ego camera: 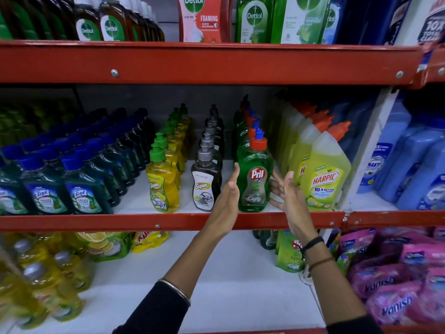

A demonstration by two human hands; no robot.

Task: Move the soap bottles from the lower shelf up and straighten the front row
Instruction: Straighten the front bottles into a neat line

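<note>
A green Pril soap bottle (254,174) with an orange and blue cap stands upright at the front edge of the middle shelf (168,221), heading a row of like bottles. My left hand (227,191) is flat and open just left of it, fingers up, close to its side. My right hand (287,191) is open just to its right, fingertips near or touching the bottle. Left of it stand a grey Super bottle (206,183) and a yellow Super bottle (162,186), each heading a row. On the lower shelf, dark green bottles (266,238) sit partly hidden under the shelf lip.
Yellow Harpic bottles (325,177) crowd the right of the Pril row. Dark Lizol bottles (81,186) fill the left. The lower shelf (216,273) holds yellow bottles (48,280) at left, green pouches (289,254) and pink Vanish packs (397,285) at right. Dettol bottles (255,18) stand above.
</note>
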